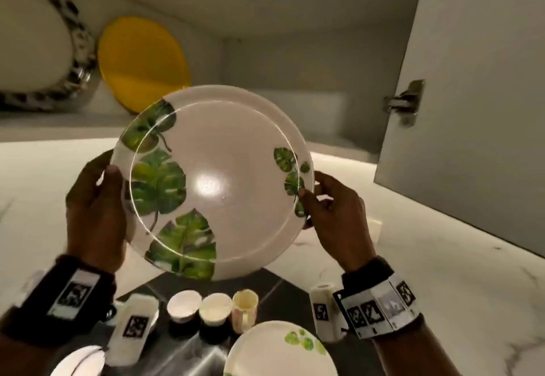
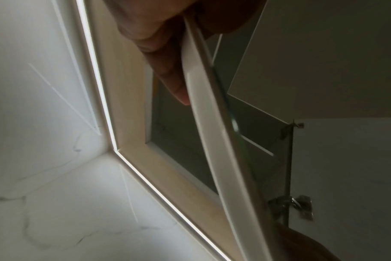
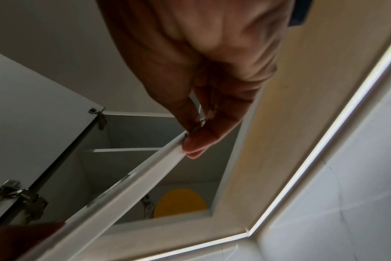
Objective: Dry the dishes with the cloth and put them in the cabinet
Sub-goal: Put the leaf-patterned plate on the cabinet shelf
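Observation:
A large white plate with green leaf prints (image 1: 224, 181) is held up, tilted, in front of the open cabinet (image 1: 295, 66). My left hand (image 1: 97, 198) grips its left rim with the thumb on the face. Thumb and fingers of my right hand (image 1: 330, 201) pinch its right rim. In the left wrist view the plate's rim (image 2: 212, 141) runs edge-on past my left fingers (image 2: 167, 74). In the right wrist view the right fingertips (image 3: 196, 141) clamp the plate's edge (image 3: 134, 185). No cloth is in view.
Inside the cabinet a yellow plate (image 1: 141, 63) and a big white platter with a patterned rim (image 1: 38, 45) lean at the left. The cabinet door (image 1: 472, 95) stands open at the right. Below, two bowls (image 1: 200, 308), a mug (image 1: 244, 308) and another leaf plate (image 1: 283, 349) sit by the sink.

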Action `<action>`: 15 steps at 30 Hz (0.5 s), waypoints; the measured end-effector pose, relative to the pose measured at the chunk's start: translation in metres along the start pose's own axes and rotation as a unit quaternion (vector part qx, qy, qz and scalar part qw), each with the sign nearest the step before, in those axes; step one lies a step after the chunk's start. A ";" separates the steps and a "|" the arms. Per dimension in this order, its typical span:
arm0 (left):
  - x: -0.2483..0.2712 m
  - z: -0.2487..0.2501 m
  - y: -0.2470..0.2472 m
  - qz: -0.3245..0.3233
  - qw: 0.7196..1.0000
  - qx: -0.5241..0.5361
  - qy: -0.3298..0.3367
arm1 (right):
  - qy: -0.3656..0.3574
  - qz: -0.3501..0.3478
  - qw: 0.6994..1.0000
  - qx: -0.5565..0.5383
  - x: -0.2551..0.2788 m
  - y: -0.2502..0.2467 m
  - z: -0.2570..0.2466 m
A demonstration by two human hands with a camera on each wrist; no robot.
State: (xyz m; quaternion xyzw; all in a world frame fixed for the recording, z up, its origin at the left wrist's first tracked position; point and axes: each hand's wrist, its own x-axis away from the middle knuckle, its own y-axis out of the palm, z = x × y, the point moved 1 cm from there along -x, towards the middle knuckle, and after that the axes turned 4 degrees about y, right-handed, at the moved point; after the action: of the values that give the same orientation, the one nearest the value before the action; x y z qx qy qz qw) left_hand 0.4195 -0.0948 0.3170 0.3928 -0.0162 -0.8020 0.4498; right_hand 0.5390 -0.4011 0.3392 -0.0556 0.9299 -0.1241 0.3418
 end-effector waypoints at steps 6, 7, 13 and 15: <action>-0.110 0.016 0.069 -0.048 0.996 -0.057 0.039 | -0.025 0.059 0.998 -0.001 -0.067 -0.007 -0.038; -0.125 0.015 0.081 -0.052 0.996 -0.061 0.040 | -0.018 0.064 0.998 0.022 -0.079 -0.005 -0.040; -0.202 0.002 0.145 -0.123 0.991 -0.060 -0.013 | 0.062 0.122 0.957 0.255 -0.158 -0.015 -0.065; -0.224 -0.006 0.169 -0.153 0.986 -0.057 -0.038 | 0.067 0.140 0.942 0.299 -0.183 -0.024 -0.081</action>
State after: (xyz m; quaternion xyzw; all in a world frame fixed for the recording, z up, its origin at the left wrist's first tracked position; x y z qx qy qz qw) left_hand 0.6070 -0.0287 0.5152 0.3334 0.0724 -0.8753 0.3427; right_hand 0.6259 -0.3744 0.5186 0.1883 0.8690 -0.3508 0.2937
